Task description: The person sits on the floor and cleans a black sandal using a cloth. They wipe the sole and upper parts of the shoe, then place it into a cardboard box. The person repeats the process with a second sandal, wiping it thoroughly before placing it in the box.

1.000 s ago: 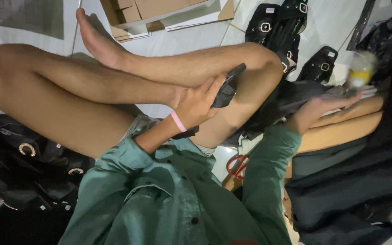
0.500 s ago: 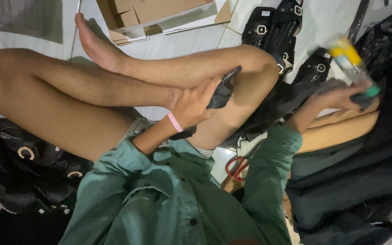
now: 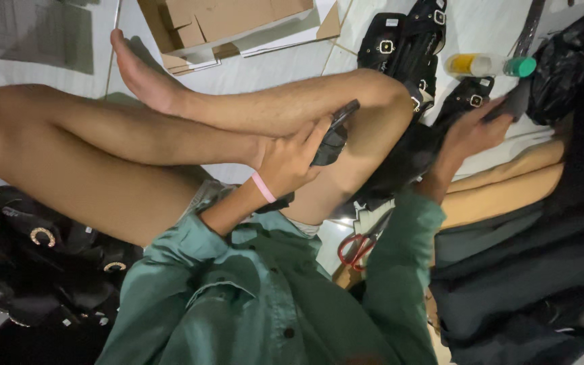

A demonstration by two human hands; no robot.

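Fingers of the left hand [image 3: 292, 159] pinch a black piece [image 3: 332, 138] against the bent knee; its edge may slip. Right hand [image 3: 471, 132] clasps a dark strap [image 3: 512, 101] beside the glue bottle [image 3: 488, 65], which a nudge might roll.

There were two hands [image 3: 292, 159], one bottle [image 3: 488, 65] at one o'clock, one pair of red scissors [image 3: 359, 245], one cardboard box [image 3: 231, 23] at twelve o'clock.
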